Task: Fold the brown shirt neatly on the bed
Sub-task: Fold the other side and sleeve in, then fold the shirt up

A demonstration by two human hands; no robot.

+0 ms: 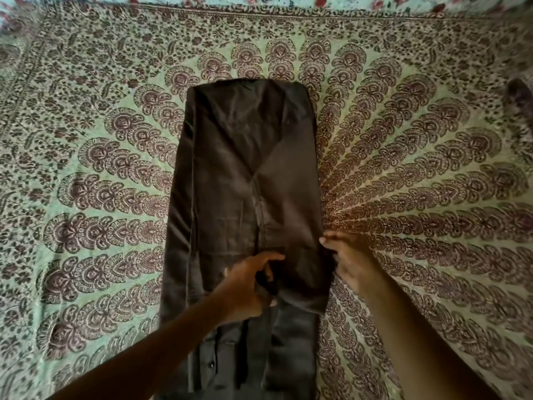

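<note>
The brown shirt [239,174] lies lengthwise in the middle of the bed, folded into a long narrow strip with both sides turned in. Its buttoned placket shows near the bottom edge of the view. My left hand [251,284] pinches a bunch of the shirt's cloth near the middle of its lower part. At the shirt's right edge my right hand [346,258] grips the folded-over flap, fingers curled around the cloth. Part of the lower shirt is hidden under my left forearm.
The bed is covered by a green sheet [418,168] printed with a brown peacock-feather pattern. A floral cloth [288,0] runs along the far edge. A dark blurred object [520,96] sits at the far right.
</note>
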